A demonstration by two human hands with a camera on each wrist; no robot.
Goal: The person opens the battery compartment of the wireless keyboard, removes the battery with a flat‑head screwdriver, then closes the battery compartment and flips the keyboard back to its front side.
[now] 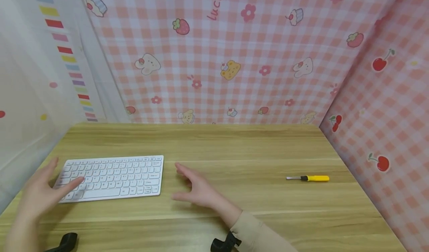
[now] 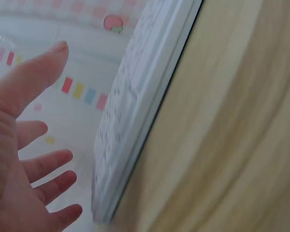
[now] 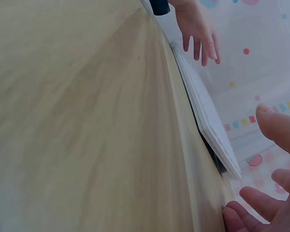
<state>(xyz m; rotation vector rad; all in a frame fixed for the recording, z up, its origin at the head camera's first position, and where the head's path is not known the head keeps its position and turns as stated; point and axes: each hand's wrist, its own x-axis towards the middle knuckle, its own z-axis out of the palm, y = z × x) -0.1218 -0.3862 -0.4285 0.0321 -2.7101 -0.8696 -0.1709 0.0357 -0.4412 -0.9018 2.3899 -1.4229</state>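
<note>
The keyboard (image 1: pixel 115 178) lies on the tabletop (image 1: pixel 248 151). Over its left end hovers the left hand (image 1: pixel 39 194), digits apart; just off its right edge, the right hand (image 1: pixel 200 189), likewise spread. Open wood separates its right edge from the screwdriver (image 1: pixel 316 178).

One keyboard (image 1: pixel 112 178), one screwdriver (image 1: pixel 316 178), two hands (image 1: pixel 38 197) (image 1: pixel 200 190)

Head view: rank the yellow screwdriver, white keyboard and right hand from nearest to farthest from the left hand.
1. White keyboard, at left, partly overlapped by the left hand.
2. Right hand, off the keyboard's right edge.
3. Yellow screwdriver, well over on the right.
</note>
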